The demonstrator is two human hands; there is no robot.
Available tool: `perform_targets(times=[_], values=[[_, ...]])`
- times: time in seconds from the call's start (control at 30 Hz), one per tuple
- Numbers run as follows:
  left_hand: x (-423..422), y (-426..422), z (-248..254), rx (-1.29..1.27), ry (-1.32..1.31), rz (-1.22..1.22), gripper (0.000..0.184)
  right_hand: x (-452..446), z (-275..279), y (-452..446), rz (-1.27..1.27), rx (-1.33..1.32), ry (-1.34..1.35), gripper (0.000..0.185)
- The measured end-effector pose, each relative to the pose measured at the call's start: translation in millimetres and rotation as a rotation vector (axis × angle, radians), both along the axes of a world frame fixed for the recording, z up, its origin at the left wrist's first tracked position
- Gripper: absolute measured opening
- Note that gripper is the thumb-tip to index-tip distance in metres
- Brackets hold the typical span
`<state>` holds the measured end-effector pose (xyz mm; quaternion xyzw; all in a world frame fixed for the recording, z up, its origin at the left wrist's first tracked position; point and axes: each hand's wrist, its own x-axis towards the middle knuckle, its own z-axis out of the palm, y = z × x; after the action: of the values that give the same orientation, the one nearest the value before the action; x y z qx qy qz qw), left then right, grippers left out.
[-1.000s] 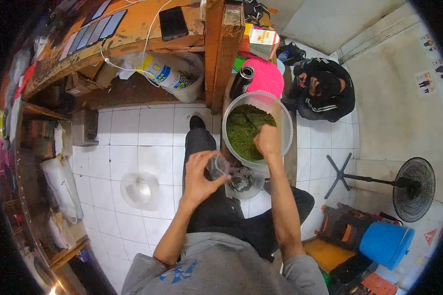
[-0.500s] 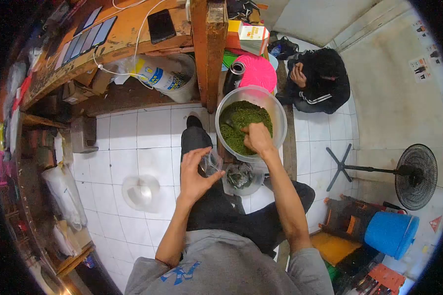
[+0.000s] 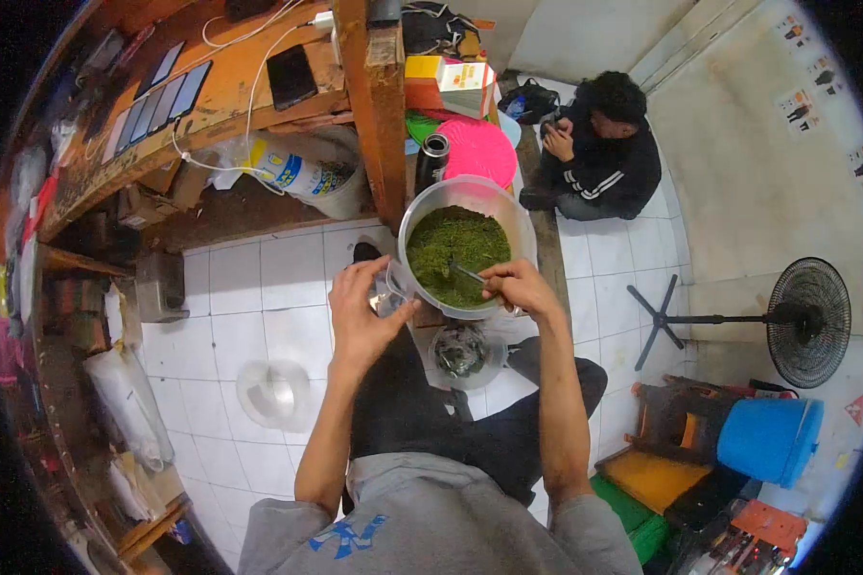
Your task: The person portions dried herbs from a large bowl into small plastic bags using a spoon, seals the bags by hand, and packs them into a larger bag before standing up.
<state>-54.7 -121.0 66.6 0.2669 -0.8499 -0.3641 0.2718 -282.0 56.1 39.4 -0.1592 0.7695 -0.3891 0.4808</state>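
Green flakes [image 3: 470, 240] in a translucent tub [image 3: 522, 228]; dark contents [image 3: 459, 351] in a bowl [image 3: 495, 364]

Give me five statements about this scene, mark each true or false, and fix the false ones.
1. The right hand's grip is on a utensil. True.
2. The left hand's grip holds nothing. False: it holds a piece of clear plastic.
3. The heap in the tub is red. False: it is green.
4. A fan stands off to the wearer's right. True.
5. The blue bin is on the wearer's left. False: it is on the right.
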Motion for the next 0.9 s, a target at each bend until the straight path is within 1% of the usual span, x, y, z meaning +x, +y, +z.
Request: perform_targets(times=[0.07, 0.13, 0.2, 0.23, 0.3, 0.33, 0.4, 0.43, 0.47, 0.53, 0.6, 0.67, 0.7, 0.77, 0.9], values=[[-18, 0, 3, -0.027, -0.021, -0.006, 0.064, -5, 14, 15, -0.093, -0.066, -0.056, 0.031], [-42, 0, -10, -0.044, 0.015, -0.014, 0.062, -6, 23, 27, -0.129, -0.109, -0.050, 0.031], [-68, 4, -17, -0.034, -0.004, -0.056, 0.061, -3, 40, 34, -0.211, -0.200, 0.012, 0.033], [-79, 8, -24, -0.053, -0.012, -0.032, 0.060, -1, 41, 36, -0.210, -0.203, 0.018, 0.033], [-98, 14, -35, -0.010, 0.000, -0.040, 0.060, 9, 41, 38, -0.299, -0.342, 0.100, 0.030], [-105, 17, -36, 0.035, 0.005, -0.046, 0.060, 13, 36, 39, -0.302, -0.343, 0.108, 0.030], [-115, 22, -39, 0.076, 0.028, -0.066, 0.059, 23, 27, 38, -0.300, -0.381, 0.251, 0.032], [-118, 25, -40, 0.070, 0.051, -0.060, 0.060, 30, 32, 37, -0.295, -0.302, 0.293, 0.030], [-120, 27, -42, 0.064, 0.072, -0.052, 0.060, 34, 29, 40, -0.293, -0.305, 0.294, 0.030], [-122, 30, -44, 0.073, 0.060, -0.043, 0.061, 41, 18, 43, -0.300, -0.285, 0.516, 0.031], [-121, 30, -48, 0.088, 0.043, -0.038, 0.061, 46, 21, 45, -0.302, -0.314, 0.522, 0.030], [-122, 29, -52, 0.057, 0.084, -0.064, 0.061, 53, 39, 43, -0.285, -0.258, 0.624, 0.029], [-122, 29, -53, 0.056, 0.084, -0.065, 0.061, 54, 40, 43, -0.286, -0.259, 0.625, 0.029], [-122, 29, -55, 0.059, 0.098, -0.077, 0.060, 55, 41, 42, -0.268, -0.235, 0.801, 0.028], [-123, 30, -58, 0.064, 0.068, -0.055, 0.060, 57, 46, 40, -0.216, -0.240, 0.894, 0.027]])
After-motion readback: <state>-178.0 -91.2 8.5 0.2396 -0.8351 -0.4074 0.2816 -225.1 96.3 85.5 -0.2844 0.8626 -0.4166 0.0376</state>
